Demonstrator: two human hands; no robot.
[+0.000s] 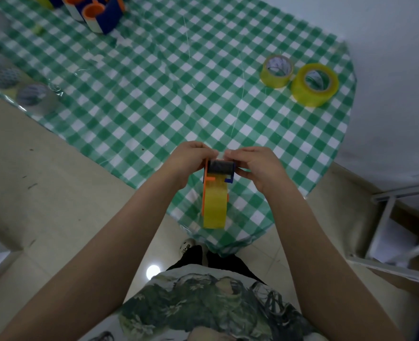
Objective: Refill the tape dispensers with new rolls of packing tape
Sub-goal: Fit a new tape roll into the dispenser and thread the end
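I hold an orange and blue tape dispenser (207,183) with a yellow roll of tape (214,205) seated in it, above the near edge of the table. My left hand (187,163) grips its left side at the front. My right hand (255,166) grips the right side, and the fingertips of both hands pinch at the dark roller (220,166). Two more yellow tape rolls (276,71) (314,84) lie at the table's right. Other blue and orange dispensers (100,13) stand at the far left.
The table (134,94) wears a green and white checked cloth under clear plastic. Clear or grey tape rolls (35,98) lie along its left edge. A white metal frame (388,217) stands on the floor to the right. My foot shows under the table's corner.
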